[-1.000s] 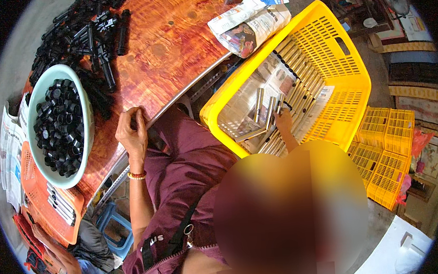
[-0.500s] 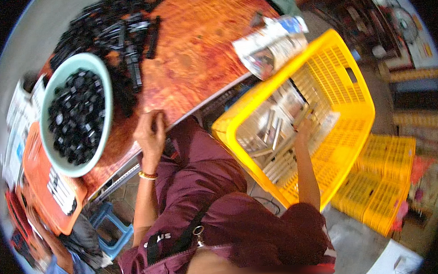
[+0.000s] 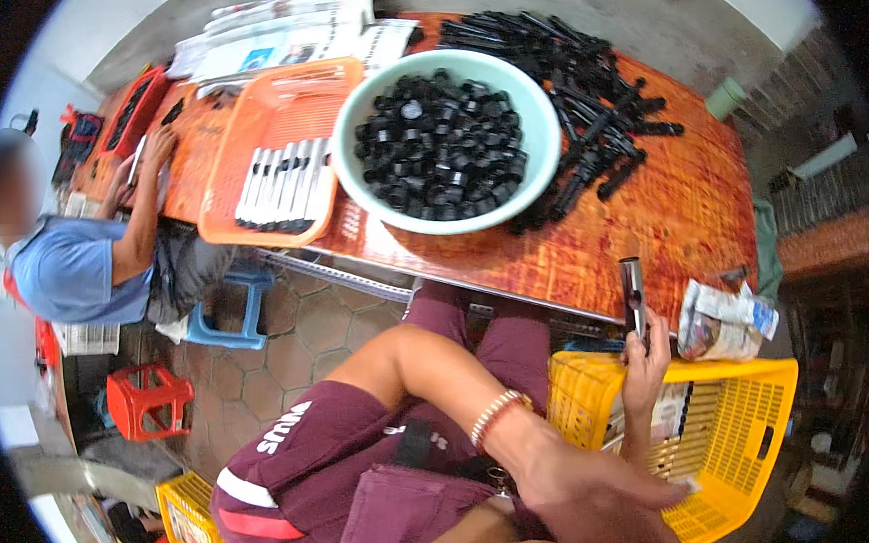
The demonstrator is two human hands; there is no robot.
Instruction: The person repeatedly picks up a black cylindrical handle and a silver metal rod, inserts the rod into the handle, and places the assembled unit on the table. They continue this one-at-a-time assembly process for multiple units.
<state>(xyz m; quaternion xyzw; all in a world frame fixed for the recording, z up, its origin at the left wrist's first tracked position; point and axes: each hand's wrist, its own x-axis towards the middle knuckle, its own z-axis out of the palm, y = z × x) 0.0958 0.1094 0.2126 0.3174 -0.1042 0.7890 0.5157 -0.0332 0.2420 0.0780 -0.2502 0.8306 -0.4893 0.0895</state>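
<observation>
head view: a pale green basin [image 3: 544, 137] heaped with small black caps [image 3: 443, 137] stands on the reddish wooden table [image 3: 689, 206]. to the right of the basin and nearer the wearer, the right hand [image 3: 646, 346] has its fingers closed round the lower end of a shiny metal tube [image 3: 633, 289], which stands nearly upright above the table's edge. the left hand [image 3: 592, 491], below the basin and to its right, reaches across the body with a beaded bracelet [image 3: 500, 417] at the wrist; its fingers run blurred toward the lower edge, so i cannot tell how far they are open or whether they hold anything. further right of the basin, on its near side, the yellow crate [image 3: 763, 440] holds a row of tubes [image 3: 704, 422], with a newspaper-wrapped bundle [image 3: 721, 324] just beside it. directly right of the basin lies a pile of black parts [image 3: 583, 103]; close on its left, an orange tray [image 3: 274, 92] holds white tubes [image 3: 285, 186]. well left of the basin sits a co-worker in a blue shirt [image 3: 81, 268].
</observation>
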